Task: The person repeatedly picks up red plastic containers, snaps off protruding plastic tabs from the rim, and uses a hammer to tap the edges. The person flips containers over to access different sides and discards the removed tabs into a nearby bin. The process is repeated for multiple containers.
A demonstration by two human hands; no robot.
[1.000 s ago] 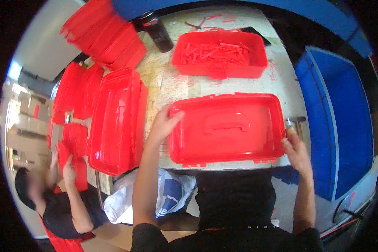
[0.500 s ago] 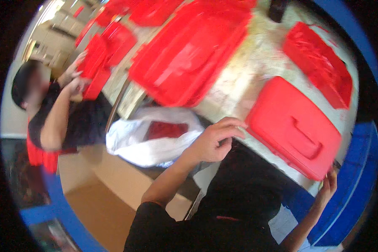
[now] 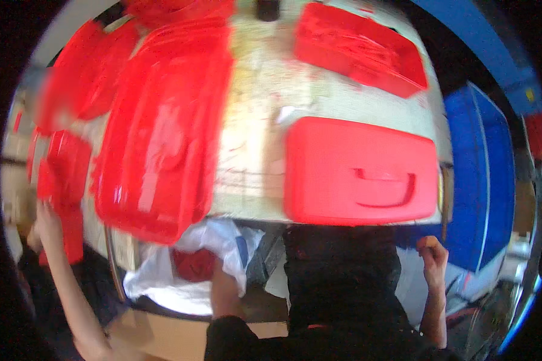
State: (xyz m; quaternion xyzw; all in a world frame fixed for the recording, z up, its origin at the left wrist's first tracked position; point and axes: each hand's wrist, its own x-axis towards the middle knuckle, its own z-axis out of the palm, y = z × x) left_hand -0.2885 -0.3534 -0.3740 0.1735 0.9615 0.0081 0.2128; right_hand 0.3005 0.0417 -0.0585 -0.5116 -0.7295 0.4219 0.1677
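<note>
My left hand (image 3: 224, 283) reaches down into a white plastic bag (image 3: 168, 292) below the table's near edge. Dark red material (image 3: 193, 265) shows in the bag beside it; the bag hides my fingers. My right hand (image 3: 435, 256) hangs off the table's near right, its fingers curled in and nothing showing in them. In front of me a closed red case (image 3: 361, 159) with a moulded handle lies flat along the near edge, and neither hand touches it. Left of it, a large glossy red tray (image 3: 162, 144) overhangs the edge near the bag.
Farther back on the worn table (image 3: 253, 150) lies an open red box (image 3: 361, 51) with red pieces inside. A blue crate (image 3: 479, 180) stands at the right. Another person's hand (image 3: 45, 225) is by red parts (image 3: 66, 162) at the left. A cardboard box (image 3: 162, 334) lies below the bag.
My left hand has left the red case's near-left corner and gone down into the white bag. My right hand has come off the case's right corner. The view has turned right.
</note>
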